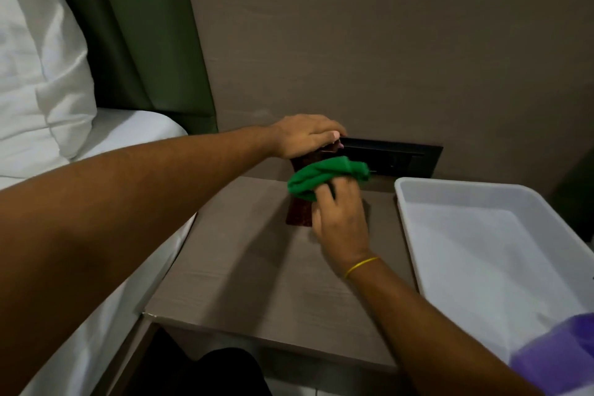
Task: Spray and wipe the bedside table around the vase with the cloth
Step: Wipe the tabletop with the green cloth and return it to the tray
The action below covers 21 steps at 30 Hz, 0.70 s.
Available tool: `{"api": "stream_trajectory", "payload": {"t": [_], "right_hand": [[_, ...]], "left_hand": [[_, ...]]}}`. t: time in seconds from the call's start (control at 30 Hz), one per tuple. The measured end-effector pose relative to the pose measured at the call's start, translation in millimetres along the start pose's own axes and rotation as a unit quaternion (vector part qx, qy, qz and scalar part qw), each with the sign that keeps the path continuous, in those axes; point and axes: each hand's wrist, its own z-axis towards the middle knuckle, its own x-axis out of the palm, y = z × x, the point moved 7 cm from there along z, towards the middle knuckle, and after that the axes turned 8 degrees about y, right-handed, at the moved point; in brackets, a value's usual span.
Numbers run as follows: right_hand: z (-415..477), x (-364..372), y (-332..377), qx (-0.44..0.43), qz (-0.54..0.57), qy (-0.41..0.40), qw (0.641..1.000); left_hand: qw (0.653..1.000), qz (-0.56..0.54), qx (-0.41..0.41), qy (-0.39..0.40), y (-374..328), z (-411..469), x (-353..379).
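Grey counter [257, 283] at centre frame carries a dark vase [299, 209], left hand [305, 135] fingers clamped over its top, right hand [340, 219] fingers clamped on the green cloth [324, 175]; white tray [405, 199] just right.

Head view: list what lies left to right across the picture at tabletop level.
White bed → bare bedside table top → dark vase → right hand holding the green cloth → white plastic tray.

So the bench [257, 283] is a grey wood-grain top right next to the bed [128, 135]. A dark reddish vase [299, 214] stands on it near the back, and a white plastic tray [482, 190] sits on the right side, well apart from it.
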Motion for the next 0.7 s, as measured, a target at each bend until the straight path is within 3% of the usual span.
{"api": "stream_trajectory", "payload": {"t": [0.23,0.4,0.5,0.7], "right_hand": [[29,48,11,-0.116,-0.068,0.146,0.98],[20,66,8,-0.184,-0.049,0.303,0.934],[5,75,-1,-0.156,0.013,0.379,0.912],[-22,90,-17,-0.046,0.142,0.437,0.887]], "left_hand": [[1.0,0.019,-0.003,-0.006,2,0,1],[1.0,0.028,-0.007,-0.009,0,3,-1],[1.0,0.028,0.002,-0.01,-1,4,-1],[1.0,0.022,0.01,-0.016,2,4,-1]]}}
